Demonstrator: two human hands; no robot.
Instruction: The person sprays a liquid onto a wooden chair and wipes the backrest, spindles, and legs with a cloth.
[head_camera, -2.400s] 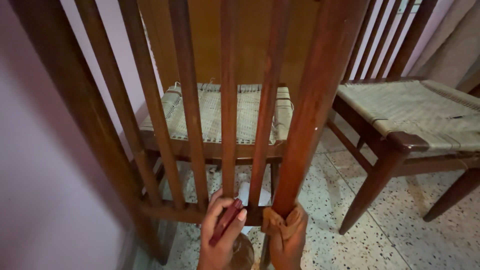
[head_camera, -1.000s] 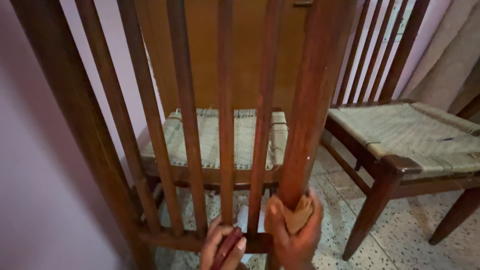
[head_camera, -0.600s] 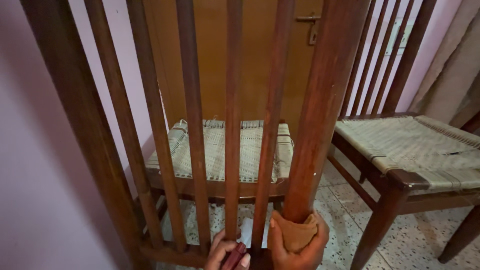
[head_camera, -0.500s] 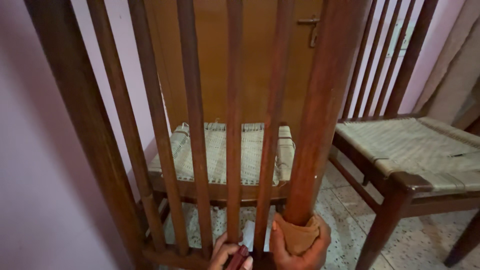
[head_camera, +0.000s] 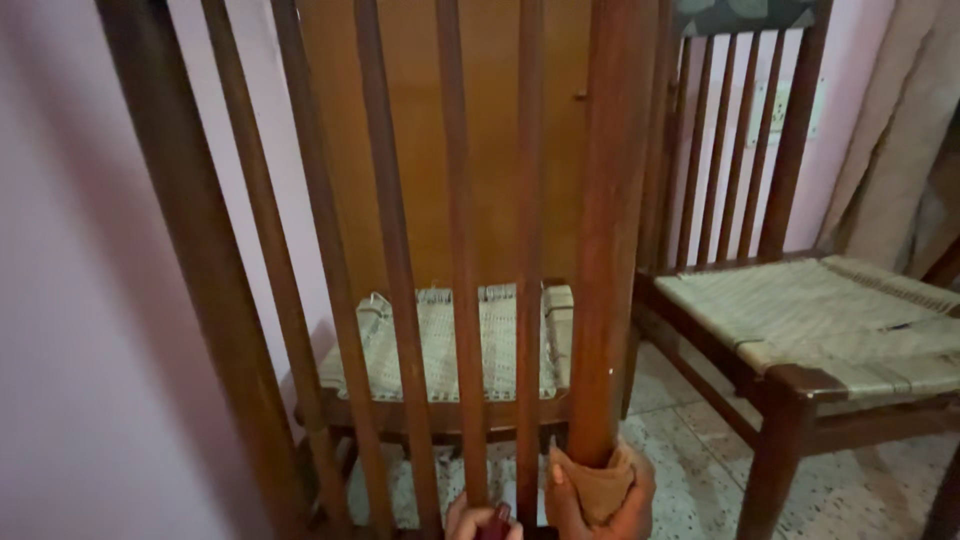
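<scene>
A pink wall (head_camera: 80, 330) and a brown wooden door (head_camera: 490, 150) stand behind a speckled terrazzo floor (head_camera: 690, 480). Nearest is a slatted wooden chair back (head_camera: 450, 200), with a woven seat (head_camera: 450, 340) beyond it and a second chair (head_camera: 800, 330) to the right. The right hand (head_camera: 605, 495) presses a tan cloth (head_camera: 595, 485) around the thick post (head_camera: 605, 230) (fingers clenched on it). The left hand (head_camera: 480, 522), mostly out of view, grips a dark red object (head_camera: 497, 518).

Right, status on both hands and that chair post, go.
Right hand wraps a brown cloth around the thick chair post. Left hand low at frame edge, gripping a dark red object. Slats stand beside the post, nothing blocking it.
</scene>
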